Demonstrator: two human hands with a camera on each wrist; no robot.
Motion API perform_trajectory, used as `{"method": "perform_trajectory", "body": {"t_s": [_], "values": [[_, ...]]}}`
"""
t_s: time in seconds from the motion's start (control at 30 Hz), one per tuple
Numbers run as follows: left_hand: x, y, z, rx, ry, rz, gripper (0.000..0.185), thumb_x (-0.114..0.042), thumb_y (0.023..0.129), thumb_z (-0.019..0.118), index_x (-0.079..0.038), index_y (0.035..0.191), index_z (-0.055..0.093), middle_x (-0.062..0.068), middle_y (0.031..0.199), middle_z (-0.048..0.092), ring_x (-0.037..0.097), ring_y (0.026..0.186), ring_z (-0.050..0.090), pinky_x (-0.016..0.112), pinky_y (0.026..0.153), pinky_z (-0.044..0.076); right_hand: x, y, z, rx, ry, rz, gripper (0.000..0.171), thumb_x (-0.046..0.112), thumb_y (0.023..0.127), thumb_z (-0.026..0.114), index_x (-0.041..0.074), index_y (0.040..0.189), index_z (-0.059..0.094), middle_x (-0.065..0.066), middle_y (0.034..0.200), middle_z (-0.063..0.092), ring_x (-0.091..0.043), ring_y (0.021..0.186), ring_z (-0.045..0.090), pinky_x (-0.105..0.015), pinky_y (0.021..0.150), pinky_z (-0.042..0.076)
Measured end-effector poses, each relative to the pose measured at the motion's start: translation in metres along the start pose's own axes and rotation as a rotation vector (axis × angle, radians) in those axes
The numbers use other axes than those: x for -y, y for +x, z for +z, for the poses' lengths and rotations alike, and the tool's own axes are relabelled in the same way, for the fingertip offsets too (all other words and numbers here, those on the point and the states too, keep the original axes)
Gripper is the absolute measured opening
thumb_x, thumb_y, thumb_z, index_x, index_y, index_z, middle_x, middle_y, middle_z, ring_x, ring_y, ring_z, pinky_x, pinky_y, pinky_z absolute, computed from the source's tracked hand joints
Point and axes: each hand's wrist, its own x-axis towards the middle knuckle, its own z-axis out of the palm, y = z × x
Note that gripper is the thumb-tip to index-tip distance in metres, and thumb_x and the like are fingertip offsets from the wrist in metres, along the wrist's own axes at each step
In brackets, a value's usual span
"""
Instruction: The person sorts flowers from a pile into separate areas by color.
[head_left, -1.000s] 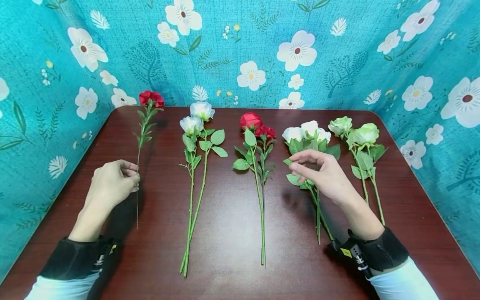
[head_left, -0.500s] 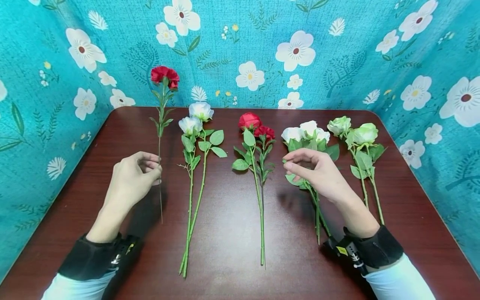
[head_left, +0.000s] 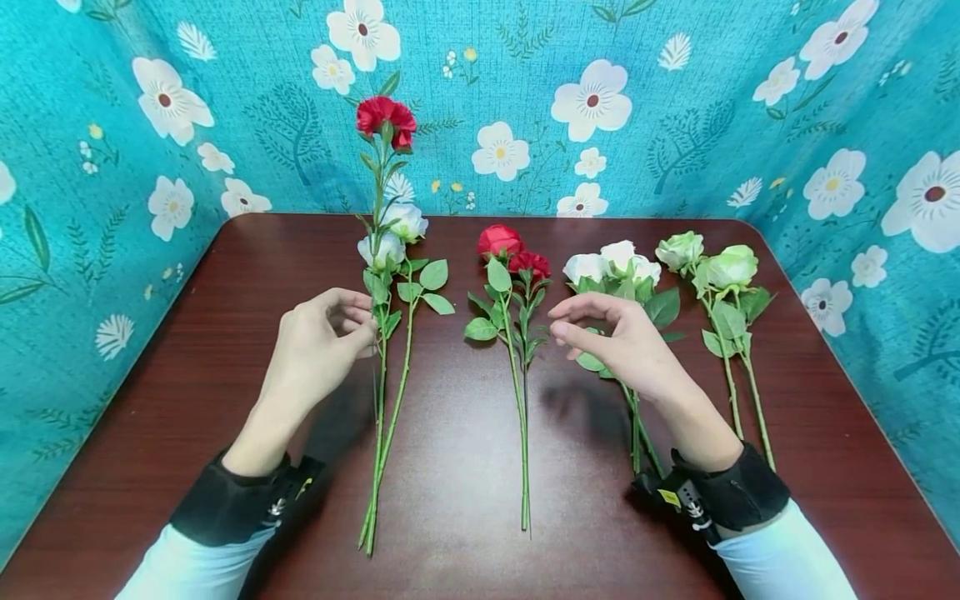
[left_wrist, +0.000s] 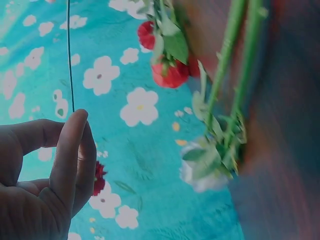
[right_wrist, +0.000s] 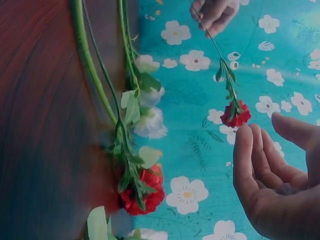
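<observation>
My left hand (head_left: 318, 346) pinches the thin stem of a red carnation (head_left: 386, 121) between thumb and fingertips. The flower is raised head-up, overlapping two pale blue-white roses (head_left: 382, 248) that lie on the table. In the left wrist view, the carnation's stem (left_wrist: 70, 55) rises from the pinched fingertips. Over on the right, my right hand (head_left: 618, 342) hovers with fingers loosely bent and nothing between them, partly covering a bunch of white roses (head_left: 618, 257). Seen from the right wrist, thumb and fingers of that hand (right_wrist: 280, 180) stand apart.
Between the hands, a red rose (head_left: 500, 240) and another red carnation (head_left: 529, 265) lie together on the dark wooden table (head_left: 457, 467). Two green roses (head_left: 731, 268) lie at the far right. A turquoise floral cloth (head_left: 450, 83) hangs behind the table.
My left hand has carried the carnation rightward and up, from the table's left side to over the blue-white roses. The right hand has drifted slightly left.
</observation>
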Motion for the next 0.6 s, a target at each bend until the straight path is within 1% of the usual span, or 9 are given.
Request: {"method": "perform_trajectory", "body": {"t_s": [0.13,0.27,0.37,0.5,0.6], "values": [[-0.009,0.004,0.010,0.018,-0.028,0.016,0.017,-0.004,0.094,0.067,-0.003,0.111,0.069,0.009,0.088,0.069,0.016,0.070,0.070,0.025,0.061,0.057,0.002,0.002,0.003,-0.004,-0.005,-0.008,0.024,0.018,0.098,0.073,0.006,0.118,0.070,-0.015,0.105,0.069,-0.032,0.089,0.069,-0.040,0.078,0.060],[-0.016,0.005,0.020,0.045,-0.065,0.016,0.019,-0.004,0.094,0.068,-0.004,0.112,0.069,0.007,0.089,0.070,0.020,0.070,0.072,0.029,0.059,0.058,0.003,0.003,0.004,-0.013,-0.015,0.007,0.025,0.020,0.098,0.073,0.007,0.119,0.070,-0.010,0.110,0.069,-0.034,0.089,0.069,-0.036,0.076,0.059],[-0.022,0.004,0.027,0.067,-0.098,0.019,0.019,-0.005,0.094,0.068,-0.005,0.113,0.069,0.006,0.092,0.069,0.020,0.071,0.072,0.031,0.058,0.058,0.003,0.003,0.004,-0.020,-0.018,0.011,0.026,0.022,0.098,0.073,0.008,0.120,0.070,-0.009,0.112,0.069,-0.033,0.089,0.070,-0.035,0.075,0.058],[-0.030,0.002,0.036,0.097,-0.161,0.040,0.019,-0.004,0.095,0.069,-0.006,0.114,0.069,0.006,0.093,0.069,0.017,0.072,0.070,0.032,0.061,0.059,0.004,0.003,0.005,-0.025,-0.008,0.004,0.026,0.020,0.098,0.074,0.007,0.120,0.070,-0.014,0.115,0.069,-0.030,0.088,0.071,-0.035,0.076,0.059],[-0.036,0.001,0.044,0.110,-0.185,0.060,0.019,-0.004,0.095,0.069,-0.006,0.113,0.069,0.005,0.092,0.069,0.015,0.075,0.068,0.031,0.065,0.059,0.005,0.004,0.006,-0.028,0.003,-0.005,0.027,0.020,0.097,0.074,0.006,0.121,0.070,-0.017,0.117,0.069,-0.027,0.090,0.072,-0.034,0.078,0.059]]}}
